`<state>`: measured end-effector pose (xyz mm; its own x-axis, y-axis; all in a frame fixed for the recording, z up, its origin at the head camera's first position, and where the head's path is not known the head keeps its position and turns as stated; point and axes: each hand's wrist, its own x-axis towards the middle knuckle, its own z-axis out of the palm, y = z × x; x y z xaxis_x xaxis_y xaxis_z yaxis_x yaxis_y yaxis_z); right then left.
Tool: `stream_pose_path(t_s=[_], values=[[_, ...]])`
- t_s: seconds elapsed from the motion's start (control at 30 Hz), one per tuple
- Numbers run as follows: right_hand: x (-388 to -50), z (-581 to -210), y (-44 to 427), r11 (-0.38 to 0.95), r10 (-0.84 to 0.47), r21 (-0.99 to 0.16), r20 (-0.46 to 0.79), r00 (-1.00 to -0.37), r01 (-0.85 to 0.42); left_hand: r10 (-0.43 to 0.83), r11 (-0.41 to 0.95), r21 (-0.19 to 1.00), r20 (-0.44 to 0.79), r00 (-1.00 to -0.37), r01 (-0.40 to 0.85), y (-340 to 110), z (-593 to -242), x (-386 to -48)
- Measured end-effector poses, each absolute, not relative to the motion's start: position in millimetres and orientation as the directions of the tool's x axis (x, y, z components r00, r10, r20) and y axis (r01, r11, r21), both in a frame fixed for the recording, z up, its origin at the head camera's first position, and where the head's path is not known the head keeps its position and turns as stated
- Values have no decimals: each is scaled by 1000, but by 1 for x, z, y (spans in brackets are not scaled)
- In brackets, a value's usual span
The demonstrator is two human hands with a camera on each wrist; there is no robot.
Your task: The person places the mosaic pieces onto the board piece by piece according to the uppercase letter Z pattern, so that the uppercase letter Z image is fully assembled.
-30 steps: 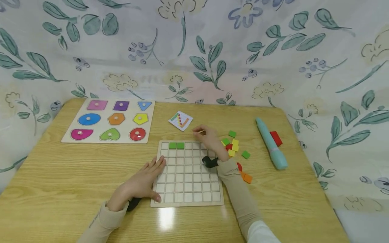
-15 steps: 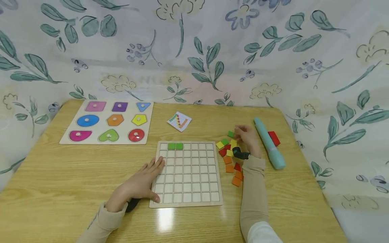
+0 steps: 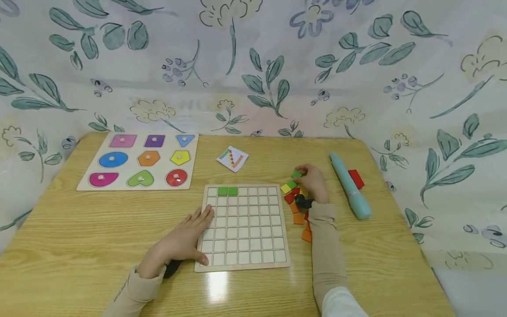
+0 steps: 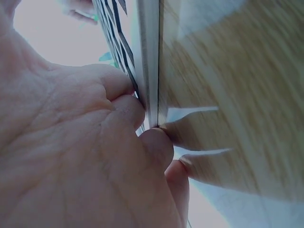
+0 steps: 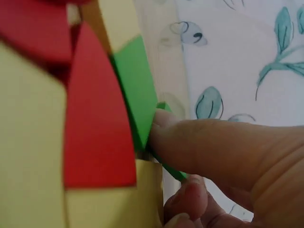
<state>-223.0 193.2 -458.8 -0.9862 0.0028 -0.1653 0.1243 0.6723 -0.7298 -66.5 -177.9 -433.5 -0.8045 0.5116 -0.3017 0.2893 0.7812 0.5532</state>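
The left hand [image 3: 180, 240] lies at the left side of the gridded board [image 3: 243, 226], fingers slightly spread and extended, their tips over its left edge; the thumb reaches apart from them toward the lower left corner. Its forearm comes in slantwise from the lower left in a beige sleeve [image 3: 132, 293].

The right forearm rises steeply from the lower right, beside the loose pieces, and the right hand [image 3: 313, 180] bends leftward at the wrist. Its thumb and fingertips pinch a green tile [image 3: 296, 174] just beyond the board's upper right corner. The right wrist view shows the thumb against one face and fingers behind; that close-up is blurred, so whether the tile is clear of the worktop [image 3: 119, 229] I cannot tell.

Right below the pinched tile lie another green tile [image 3: 291, 184] and a yellow tile [image 3: 285, 188], with a red piece [image 3: 289, 198] and orange tiles [image 3: 299, 218] farther down, partly hidden by hand and sleeve. On the board, two green squares [image 3: 222, 191] fill the second and third cells of the top row.
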Motion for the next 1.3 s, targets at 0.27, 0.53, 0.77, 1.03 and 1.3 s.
stream_pose_path(t_s=[0.27,0.53,0.77,1.03,1.3], values=[[-222,-451,178,686,-29,-725,-110,-994,60,508,785,549,-303,-806,289,-177,-433,-67],[-213,-434,124,587,-200,-804,-29,-979,-97,505,783,554,-303,-809,281,-178,-433,-66],[-200,-441,78,603,-379,-769,-42,-925,-212,519,773,559,-285,-806,301,-179,-435,-66],[-193,-448,64,629,-435,-739,-77,-897,-242,518,775,555,-283,-808,302,-179,-436,-66],[-191,-443,58,692,-464,-662,-104,-880,-287,521,771,557,-276,-808,307,-179,-437,-67]])
